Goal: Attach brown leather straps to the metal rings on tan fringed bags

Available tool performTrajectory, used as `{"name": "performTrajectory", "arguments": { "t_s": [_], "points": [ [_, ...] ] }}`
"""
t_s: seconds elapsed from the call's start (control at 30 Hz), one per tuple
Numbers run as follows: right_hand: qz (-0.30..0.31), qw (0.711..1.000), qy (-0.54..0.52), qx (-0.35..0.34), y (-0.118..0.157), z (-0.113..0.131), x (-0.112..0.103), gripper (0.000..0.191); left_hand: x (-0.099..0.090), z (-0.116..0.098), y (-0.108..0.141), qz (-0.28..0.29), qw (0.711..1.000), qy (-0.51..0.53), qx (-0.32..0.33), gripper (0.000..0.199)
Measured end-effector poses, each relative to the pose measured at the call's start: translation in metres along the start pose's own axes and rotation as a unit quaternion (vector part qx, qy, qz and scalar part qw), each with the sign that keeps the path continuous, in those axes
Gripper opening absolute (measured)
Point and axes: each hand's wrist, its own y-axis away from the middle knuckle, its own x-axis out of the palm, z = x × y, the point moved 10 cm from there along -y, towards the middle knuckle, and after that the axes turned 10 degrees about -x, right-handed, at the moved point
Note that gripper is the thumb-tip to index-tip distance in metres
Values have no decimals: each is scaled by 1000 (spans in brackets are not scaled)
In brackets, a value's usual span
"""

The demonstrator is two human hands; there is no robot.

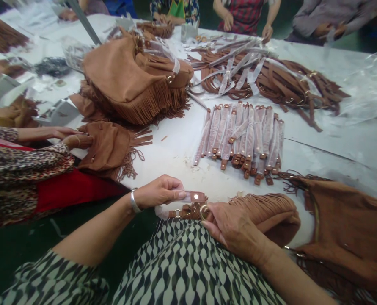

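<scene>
My left hand (163, 191) pinches a short brown strap (198, 197), partly wrapped in clear plastic, with a snap stud near its end. Close to the strap's tip, my right hand (231, 224) is closed on a brass ring (204, 212). The ring sits at the edge of a brown fringed bag (271, 212), which lies on the table's near edge by my right hand. Below the strap, a plastic-wrapped piece with a metal ring (177, 213) hangs against my patterned clothing. My right fingers partly hide the ring's join to the bag.
Several wrapped straps (242, 135) lie in rows ahead. Long straps (271, 80) are heaped behind them. Fringed bags (118, 76) are piled at left, and another bag (353, 224) lies at right. A co-worker's hands (64, 135) hold a bag at left; other people stand across the table.
</scene>
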Motion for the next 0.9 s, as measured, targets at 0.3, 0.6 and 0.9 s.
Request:
{"name": "performTrajectory", "arguments": {
  "t_s": [0.3, 0.6, 0.9],
  "points": [
    [-15, 999, -25, -25, -5, 10, -4, 18, 8, 6, -6, 93, 995, 37, -27, 33],
    [14, 999, -35, -18, -6, 10, 4, 17, 40, 15, -1, 235, 964, 26, -124, 30],
    [43, 996, -70, -25, -7, 11, 16, 18, 34, -10, -6, 110, 993, 22, -30, 34]
  ]
}}
